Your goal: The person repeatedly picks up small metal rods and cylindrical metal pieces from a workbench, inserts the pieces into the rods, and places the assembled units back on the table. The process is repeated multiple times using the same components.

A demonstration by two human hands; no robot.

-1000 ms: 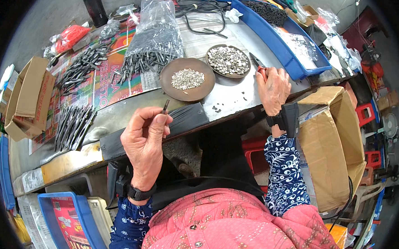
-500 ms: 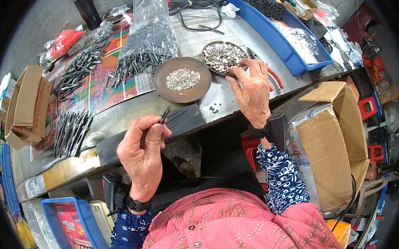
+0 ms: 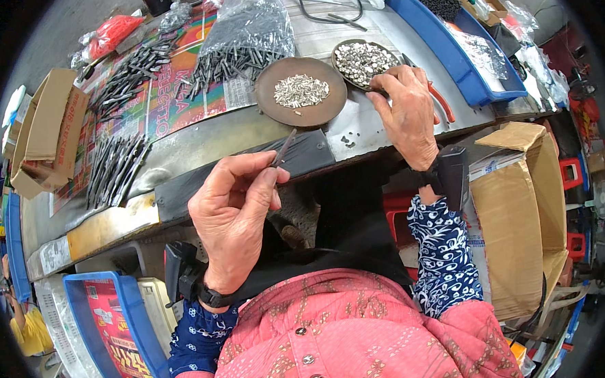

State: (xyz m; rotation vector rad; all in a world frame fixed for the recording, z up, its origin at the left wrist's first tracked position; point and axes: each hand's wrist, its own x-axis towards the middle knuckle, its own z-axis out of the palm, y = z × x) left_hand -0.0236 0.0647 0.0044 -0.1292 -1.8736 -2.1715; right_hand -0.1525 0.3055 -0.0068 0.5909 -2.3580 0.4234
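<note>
My right fingers [image 3: 386, 83] hide part of the small dish [image 3: 336, 66]; the black cylinder [image 3: 156, 1] is cut off by the top edge.

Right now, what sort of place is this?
Probably a small workshop: I see a workbench with piles of tiny silvery bits, red-handled pliers and thin black pieces.

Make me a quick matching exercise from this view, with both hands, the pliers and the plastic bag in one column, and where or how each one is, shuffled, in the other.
1. Left hand
2. Right hand
3. Pliers
4. Bag

A. See-through, with dark pieces at its near end
B. At the near edge of the dish
C. Pinching a thin rod
D. Red-handled

Pairs: 1-C, 2-B, 3-D, 4-A
</note>
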